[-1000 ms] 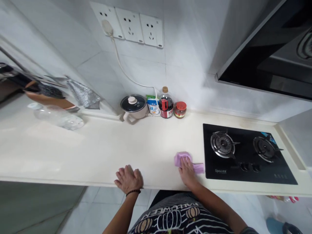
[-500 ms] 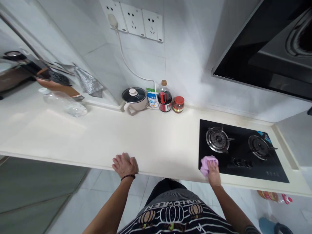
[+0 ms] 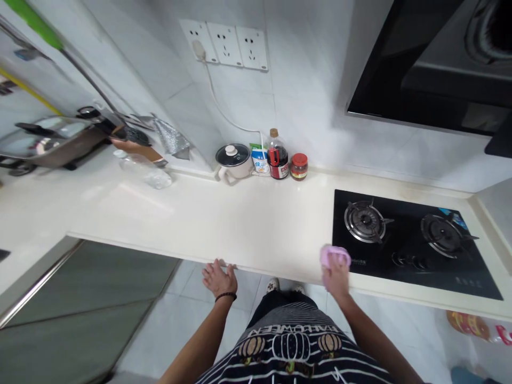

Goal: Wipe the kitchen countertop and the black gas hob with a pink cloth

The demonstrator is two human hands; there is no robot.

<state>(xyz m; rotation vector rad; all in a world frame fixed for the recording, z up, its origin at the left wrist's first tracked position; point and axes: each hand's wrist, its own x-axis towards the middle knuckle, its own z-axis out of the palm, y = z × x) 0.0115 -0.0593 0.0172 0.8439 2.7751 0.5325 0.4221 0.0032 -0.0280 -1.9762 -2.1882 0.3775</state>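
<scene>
In the head view, my right hand (image 3: pixel 336 276) grips a pink cloth (image 3: pixel 334 255) at the front left corner of the black gas stove (image 3: pixel 380 260). The cloth lies partly over the stove's edge and partly on the cream countertop (image 3: pixel 256 224). Fingers apart and holding nothing, my left hand (image 3: pixel 219 279) is at the counter's front edge, with a dark bead bracelet on its wrist. Whether its fingertips touch the edge I cannot tell.
Against the wall stand an electric pot (image 3: pixel 236 162), a white-blue packet (image 3: pixel 260 161), a dark sauce bottle (image 3: pixel 277 157) and a red-lidded jar (image 3: pixel 299 167). An empty plastic bottle (image 3: pixel 142 169) lies at left. The range hood (image 3: pixel 432 69) overhangs the stove.
My right hand has drawn the cloth left toward the stove's corner. My left hand has come back from the countertop to its front edge. The view has shifted left.
</scene>
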